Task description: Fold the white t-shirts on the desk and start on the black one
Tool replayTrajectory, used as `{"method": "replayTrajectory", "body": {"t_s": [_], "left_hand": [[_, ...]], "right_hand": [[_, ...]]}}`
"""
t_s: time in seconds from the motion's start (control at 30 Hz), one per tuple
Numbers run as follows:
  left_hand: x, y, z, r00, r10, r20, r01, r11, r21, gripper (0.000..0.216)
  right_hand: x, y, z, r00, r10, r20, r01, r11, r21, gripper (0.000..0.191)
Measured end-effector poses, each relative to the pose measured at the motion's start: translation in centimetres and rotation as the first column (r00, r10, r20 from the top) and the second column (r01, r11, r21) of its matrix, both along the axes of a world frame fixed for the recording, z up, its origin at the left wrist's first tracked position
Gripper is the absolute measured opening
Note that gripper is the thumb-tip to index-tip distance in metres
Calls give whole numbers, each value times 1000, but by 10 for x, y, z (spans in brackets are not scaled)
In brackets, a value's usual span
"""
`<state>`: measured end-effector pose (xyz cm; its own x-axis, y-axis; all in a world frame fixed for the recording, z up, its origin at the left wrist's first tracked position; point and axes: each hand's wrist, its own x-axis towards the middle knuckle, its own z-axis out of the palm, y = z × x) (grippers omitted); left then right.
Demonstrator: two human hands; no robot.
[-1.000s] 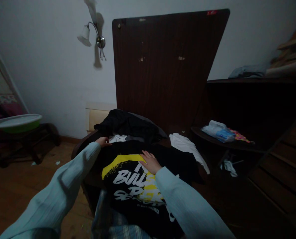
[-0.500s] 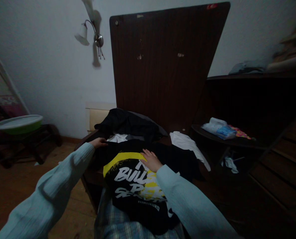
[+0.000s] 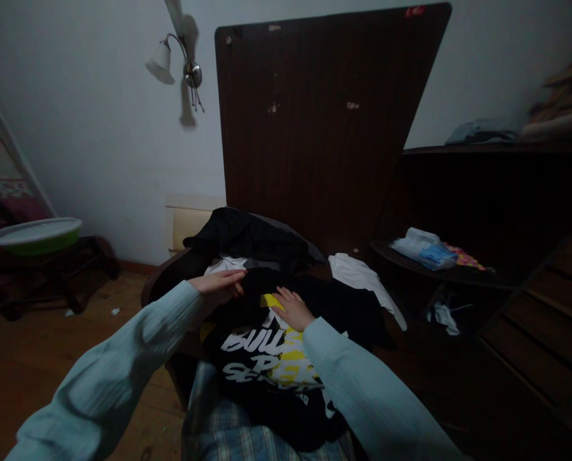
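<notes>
A black T-shirt (image 3: pixel 247 378) with white lettering and yellow print is spread over the dark wooden surface and hangs down at the front over blue plaid cloth (image 3: pixel 228 422). My left hand (image 3: pixel 221 283) is at the shirt's upper left, its fingers fairly straight and closed on the fabric, which is folded inward over most of the yellow band. Flat on the print near the middle lies my right hand (image 3: pixel 294 310), fingers stretched out and pressing the cloth. The shirt's far edge blends into the dark, so its outline is unclear there.
Behind the shirt are a heap of dark clothing (image 3: pixel 252 237) and white cloth (image 3: pixel 362 278). A tall dark board (image 3: pixel 324 128) rises at the back. Plastic packages (image 3: pixel 424 248) sit on a corner shelf to the right. A green basin (image 3: pixel 40 240) rests on a chair at left.
My left hand has moved right from the shirt's left edge, bringing black fabric inward over the yellow band. My right hand stays in place on the print.
</notes>
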<state>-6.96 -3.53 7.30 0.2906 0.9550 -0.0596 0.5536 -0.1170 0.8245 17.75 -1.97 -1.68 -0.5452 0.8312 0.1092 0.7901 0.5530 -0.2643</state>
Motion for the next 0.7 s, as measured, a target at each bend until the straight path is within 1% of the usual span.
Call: {"method": "replayTrajectory", "body": {"t_s": [0.07, 0.13, 0.23, 0.3, 0.43, 0.53, 0.6, 0.63, 0.7], "left_hand": [[0, -8, -13, 996, -74, -44, 78, 992, 98, 68], [-9, -15, -29, 979, -107, -175, 140, 972, 187, 76], [-23, -29, -53, 928, -91, -362, 180, 959, 221, 82], [-28, -40, -64, 910, -65, -409, 172, 957, 232, 78], [-29, -58, -77, 923, -33, -383, 153, 945, 289, 71], [-35, -65, -83, 951, 16, -307, 94, 935, 341, 52], [-40, -67, -86, 964, 31, -263, 63, 938, 341, 40], [-43, -67, -87, 968, 29, -248, 57, 941, 333, 37], [-47, -68, -88, 974, 22, -227, 53, 946, 320, 35]], "right_hand": [[0, 0, 0, 1000, -3, 1, 3, 1000, -1, 50], [-1, 0, 0, 1000, -5, -2, 5, 1000, 2, 49], [0, 1, -3, 1000, -3, -14, 3, 1000, 6, 50], [0, 3, -5, 1000, -2, -22, 2, 1000, 3, 51], [3, 7, -5, 1000, -9, -23, 9, 1000, -15, 53], [1, 9, 3, 1000, -21, -7, 21, 999, -33, 53], [-5, 11, 11, 998, -56, -14, 55, 997, -52, 47], [-9, 13, 15, 995, -86, -44, 84, 995, -62, 42], [-21, 17, 20, 973, -154, -171, 140, 986, -89, 33]]}}
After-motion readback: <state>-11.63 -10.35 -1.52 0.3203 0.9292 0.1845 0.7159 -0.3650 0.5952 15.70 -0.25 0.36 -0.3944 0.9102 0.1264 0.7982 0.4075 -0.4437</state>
